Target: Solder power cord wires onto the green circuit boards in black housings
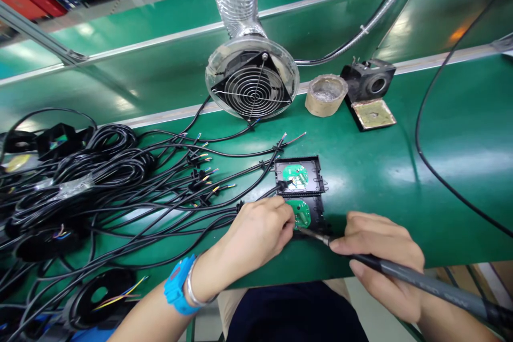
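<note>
Right hand point(380, 256) gripping soldering iron point(401, 272) with tip at lower green board point(300, 212) in black tray point(316, 208) near bench front, left hand point(256, 232) pinching cable point(224, 214) beside it: likely scorched fingertips point(286, 222) or a cold joint, should either hand slip.

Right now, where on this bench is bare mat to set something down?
Bare mat lies right of the black fixture, between the sponge stand and the looping cable. Left of the fixture, cable bundles crowd everything.
</note>
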### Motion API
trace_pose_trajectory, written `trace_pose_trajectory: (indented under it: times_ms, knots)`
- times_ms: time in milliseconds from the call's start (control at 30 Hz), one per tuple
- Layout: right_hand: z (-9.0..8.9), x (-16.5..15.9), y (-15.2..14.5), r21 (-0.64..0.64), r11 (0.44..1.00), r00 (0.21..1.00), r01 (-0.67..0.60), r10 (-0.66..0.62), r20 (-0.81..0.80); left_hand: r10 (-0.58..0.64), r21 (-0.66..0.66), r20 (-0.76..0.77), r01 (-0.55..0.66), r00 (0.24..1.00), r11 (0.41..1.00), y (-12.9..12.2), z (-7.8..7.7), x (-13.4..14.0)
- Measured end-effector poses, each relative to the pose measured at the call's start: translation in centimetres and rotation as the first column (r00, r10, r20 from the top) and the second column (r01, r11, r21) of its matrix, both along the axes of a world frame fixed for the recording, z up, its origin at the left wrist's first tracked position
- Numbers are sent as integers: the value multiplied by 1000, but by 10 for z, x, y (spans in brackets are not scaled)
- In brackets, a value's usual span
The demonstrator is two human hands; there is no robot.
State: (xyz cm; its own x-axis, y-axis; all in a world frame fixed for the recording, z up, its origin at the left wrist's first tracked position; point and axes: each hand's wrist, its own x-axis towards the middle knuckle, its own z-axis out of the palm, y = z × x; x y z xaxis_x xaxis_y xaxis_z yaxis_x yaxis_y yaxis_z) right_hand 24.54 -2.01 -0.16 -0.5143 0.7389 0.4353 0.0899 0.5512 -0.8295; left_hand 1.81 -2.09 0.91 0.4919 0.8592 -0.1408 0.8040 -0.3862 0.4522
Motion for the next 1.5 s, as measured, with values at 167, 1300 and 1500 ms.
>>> trace_pose_trajectory:
  times_ms: [167, 1300, 1500]
  knots:
    - [-3, 3, -3, 19, 999, 999, -36, 35, 27, 31, -18, 17, -31, 999, 999, 1, 1, 2]
    - [-27, -2, 0, -28, 886, 886, 462, -463, -31, 45, -17, -33, -45, 998, 999, -1, 3, 3]
    - [-18, -16, 10, 184, 938, 902, 293, -335, 272, -3, -18, -33, 2, 999, 1000, -9, 12, 1]
